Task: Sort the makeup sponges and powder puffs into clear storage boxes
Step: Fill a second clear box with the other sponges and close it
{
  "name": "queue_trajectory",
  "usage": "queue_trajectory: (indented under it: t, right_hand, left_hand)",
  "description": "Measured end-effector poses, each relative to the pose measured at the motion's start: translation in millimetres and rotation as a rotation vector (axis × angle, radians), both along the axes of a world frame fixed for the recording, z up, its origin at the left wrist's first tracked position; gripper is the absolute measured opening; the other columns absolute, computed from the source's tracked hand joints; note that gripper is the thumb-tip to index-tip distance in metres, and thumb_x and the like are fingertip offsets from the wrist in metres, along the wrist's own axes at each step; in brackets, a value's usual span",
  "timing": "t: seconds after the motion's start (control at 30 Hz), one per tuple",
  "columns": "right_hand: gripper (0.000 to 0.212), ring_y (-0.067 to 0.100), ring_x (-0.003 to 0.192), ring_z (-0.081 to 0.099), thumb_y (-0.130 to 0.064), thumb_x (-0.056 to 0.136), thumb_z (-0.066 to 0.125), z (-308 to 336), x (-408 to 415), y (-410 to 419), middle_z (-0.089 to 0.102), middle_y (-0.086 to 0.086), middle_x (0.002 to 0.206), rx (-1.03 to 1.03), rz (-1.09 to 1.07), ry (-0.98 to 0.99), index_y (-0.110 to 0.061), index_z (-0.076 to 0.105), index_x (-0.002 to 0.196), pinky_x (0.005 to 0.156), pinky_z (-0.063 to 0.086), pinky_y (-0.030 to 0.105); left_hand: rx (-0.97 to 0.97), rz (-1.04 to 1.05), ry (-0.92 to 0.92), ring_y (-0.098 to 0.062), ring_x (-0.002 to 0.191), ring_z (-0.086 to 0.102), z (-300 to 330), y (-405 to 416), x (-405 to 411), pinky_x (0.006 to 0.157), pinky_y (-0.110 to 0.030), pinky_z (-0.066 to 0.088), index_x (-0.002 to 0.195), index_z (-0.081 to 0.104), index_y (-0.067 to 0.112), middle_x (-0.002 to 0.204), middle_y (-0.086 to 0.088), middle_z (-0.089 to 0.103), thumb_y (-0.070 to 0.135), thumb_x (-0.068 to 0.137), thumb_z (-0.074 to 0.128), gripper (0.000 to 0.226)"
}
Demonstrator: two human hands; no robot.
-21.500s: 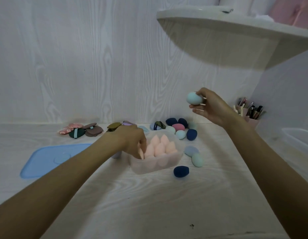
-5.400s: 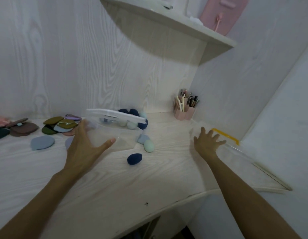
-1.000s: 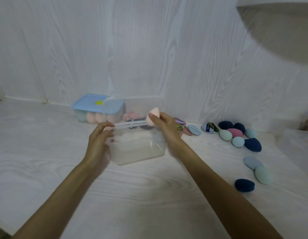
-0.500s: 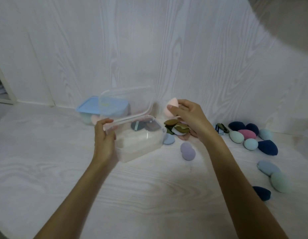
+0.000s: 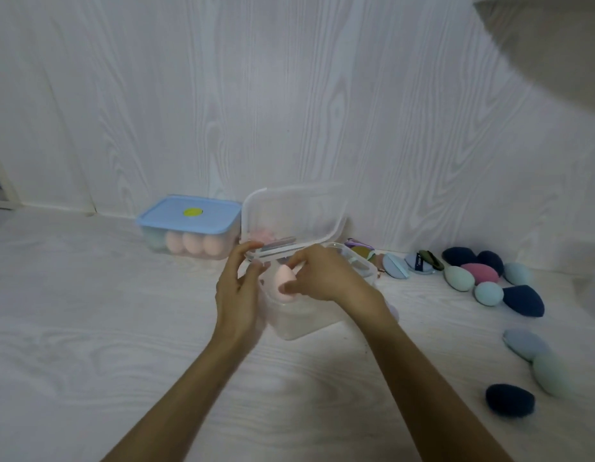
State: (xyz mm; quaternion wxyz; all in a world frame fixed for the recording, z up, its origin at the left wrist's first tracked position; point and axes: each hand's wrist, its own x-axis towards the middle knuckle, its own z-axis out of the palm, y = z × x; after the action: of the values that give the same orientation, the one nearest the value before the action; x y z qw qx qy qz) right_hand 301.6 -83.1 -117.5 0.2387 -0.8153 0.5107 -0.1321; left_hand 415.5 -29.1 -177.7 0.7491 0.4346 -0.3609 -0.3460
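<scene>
While both forearms reach in from the near edge of the counter [image 5: 89,328], the hands meet over the clear box [image 5: 306,320] at centre. Half a second ago the right hand [image 5: 326,278] held the pink sponge [image 5: 283,280] up beside the box; now its fingers, curled, pinch the sponge at the box's mouth, low over the open interior. The left hand [image 5: 237,291] stands against the box's left side, fingers loosely extended toward the hinged lid [image 5: 292,221], which is raised; whether it grips the rim cannot be told. Judgement: the sponge is about to be released inside, and this box is only starting to fill.

To the right, loose sponges [image 5: 509,400] lie unsorted, some near, some in a cluster further back. Flat puffs [image 5: 394,265] lie just behind the box, partly hidden. Against the wall, a blue-lidded box [image 5: 189,225] stands closed with pink sponges visible inside. Judgement: one box done, most items outstanding.
</scene>
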Motion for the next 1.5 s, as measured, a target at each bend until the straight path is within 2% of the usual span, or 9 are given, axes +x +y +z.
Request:
queue_trajectory:
  t: [0.13,0.27,0.43,0.6,0.83,0.97,1.13,1.3,1.5]
  right_hand:
    - [0.041,0.021,0.093,0.068,-0.031,0.071,0.079,-13,4,-4,0.069,0.004,0.105,0.039,0.004,-0.031,-0.019,0.065,0.107,0.087,0.054,0.040]
    - [0.038,0.019,0.085,0.070,-0.032,0.076,0.076,-16,7,-3,0.070,0.004,0.103,0.034,0.004,-0.002,-0.017,0.063,0.109,0.082,0.057,0.038]
    - [0.038,0.019,0.089,0.069,-0.025,0.076,0.076,-9,8,-1,0.068,0.005,0.108,0.103,0.066,0.013,-0.023,0.062,0.112,0.067,0.056,0.027]
    - [0.036,0.016,0.091,0.067,-0.039,0.073,0.075,-14,15,-2,0.069,-0.002,0.104,-0.069,-0.021,-0.013,-0.025,0.064,0.105,0.083,0.054,0.036]
    - [0.029,0.013,0.087,0.067,-0.040,0.076,0.072,-15,8,1,0.069,-0.006,0.087,0.031,0.051,-0.086,-0.027,0.070,0.102,0.084,0.054,0.032]
    - [0.030,0.017,0.085,0.063,-0.011,0.089,0.057,-8,3,1,0.067,0.004,0.093,0.128,0.191,-0.067,-0.019,0.067,0.116,0.075,0.052,0.027]
    - [0.040,0.008,0.080,0.058,-0.004,0.097,0.039,-3,0,-2,0.065,0.007,0.117,0.209,0.258,-0.033,-0.017,0.055,0.132,0.061,0.046,0.012]
    - [0.046,0.022,0.108,0.061,-0.005,0.097,0.038,6,-5,1,0.060,0.007,0.127,0.312,0.257,-0.017,-0.013,0.038,0.143,0.070,0.047,0.015]
    - [0.027,0.011,0.082,0.065,-0.013,0.092,0.052,57,-58,4,0.070,0.003,0.101,-0.104,-0.021,-0.269,-0.021,0.064,0.115,0.069,0.054,0.020]
  left_hand:
    - [0.134,0.184,-0.512,-0.006,0.096,0.061,-2,3,5,0.087,-0.036,0.048,0.117,0.049,0.052,0.116,0.014,0.063,0.033,0.090,0.047,0.034]
    - [0.020,0.380,-0.717,0.001,0.123,0.042,-3,2,13,0.087,-0.025,0.044,0.125,0.051,0.040,0.145,0.017,0.033,0.021,0.088,0.045,0.041]
    - [0.038,0.274,-0.511,-0.005,0.110,0.059,-3,0,13,0.096,-0.036,0.049,0.125,0.054,0.035,0.127,0.021,0.056,0.006,0.089,0.046,0.047]
    - [0.152,0.248,-0.548,0.003,0.089,0.061,5,8,9,0.085,-0.029,0.050,0.127,0.044,0.053,0.123,0.024,0.053,0.022,0.082,0.053,0.055]
    - [0.328,-0.030,-0.249,-0.024,0.107,0.062,12,11,8,0.091,-0.051,0.050,0.125,0.036,0.062,0.109,0.010,0.063,0.028,0.059,0.072,0.083]
    - [0.233,-0.152,0.023,-0.018,0.083,0.070,21,9,7,0.063,-0.031,0.059,0.120,0.046,0.036,0.099,-0.005,0.065,-0.018,0.074,0.060,0.072]
    - [0.277,-0.126,-0.097,-0.002,0.052,0.065,34,13,0,0.042,-0.011,0.046,0.120,0.038,0.027,0.087,-0.004,0.057,-0.029,0.076,0.047,0.071]
    - [0.322,-0.092,-0.124,-0.009,0.068,0.056,35,12,0,0.041,-0.009,0.043,0.134,0.037,0.025,0.089,-0.006,0.056,-0.027,0.076,0.047,0.078]
    - [0.355,-0.065,-0.114,-0.013,0.079,0.056,29,13,15,0.047,-0.012,0.048,0.143,0.033,0.027,0.098,-0.010,0.056,-0.018,0.078,0.054,0.082]
